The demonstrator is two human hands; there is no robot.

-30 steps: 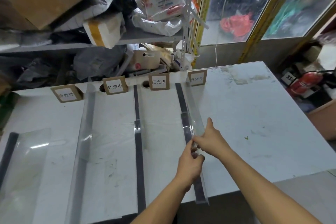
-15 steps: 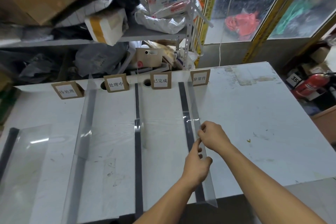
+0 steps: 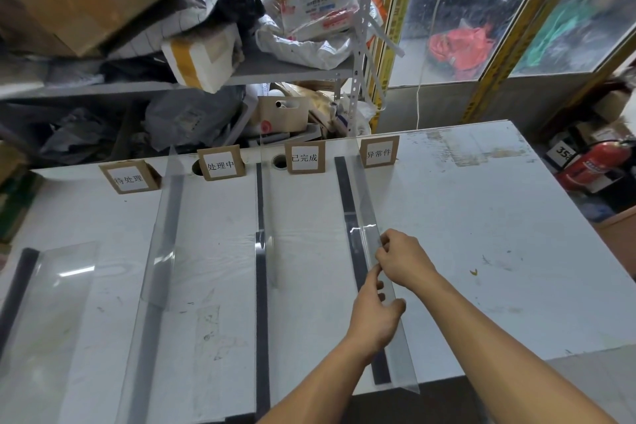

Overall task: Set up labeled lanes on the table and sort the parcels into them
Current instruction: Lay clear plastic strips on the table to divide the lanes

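Step in hand: seating the rightmost clear divider [image 3: 370, 217] upright on its dark strip [image 3: 347, 203], by my reading.
Left hand [image 3: 375, 317]: fingers curled, pinching the divider's top edge near the worktop [image 3: 481, 234] front.
Right hand [image 3: 402, 260]: just beyond it, fingertips pinching the same edge.
Divider: leans right, foot beside the strip, running toward the label card [image 3: 379, 154].
Doing it well: keep both grips light – tip the sheet vertical, slide the foot onto the strip, check it parallels the middle divider [image 3: 263, 244].
Parcels [image 3: 203, 58]: heaped on the shelf behind – none in a lane yet.
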